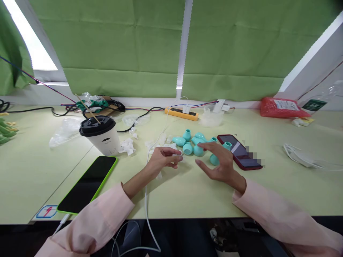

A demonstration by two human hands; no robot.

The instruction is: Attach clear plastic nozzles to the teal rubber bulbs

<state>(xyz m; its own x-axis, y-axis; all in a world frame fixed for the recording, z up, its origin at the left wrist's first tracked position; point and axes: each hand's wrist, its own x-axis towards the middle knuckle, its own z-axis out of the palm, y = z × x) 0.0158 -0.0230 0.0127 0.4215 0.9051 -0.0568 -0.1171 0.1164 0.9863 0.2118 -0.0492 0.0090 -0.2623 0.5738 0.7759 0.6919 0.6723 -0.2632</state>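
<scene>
Several small turquoise vases (188,149) lie clustered on the table, some upright and some on their sides. My right hand (221,162) hovers over the right part of the cluster, thumb and fingers apart, and hides parts of some vases. Left of the cluster is my left hand (163,160), its fingers closed in a pinch. A whitish, see-through bit shows at those fingertips, too small to name. Crumpled white scraps (163,139) lie just behind the left hand. A white cable (146,203) runs beneath the left wrist and over the table's front edge.
A lidded paper cup (105,141) with a stick and a green-edged phone (88,184) stand and lie at left. A red-cased phone (241,153) lies right of the vases. Behind are an orange power strip (182,113) and a red package (280,107).
</scene>
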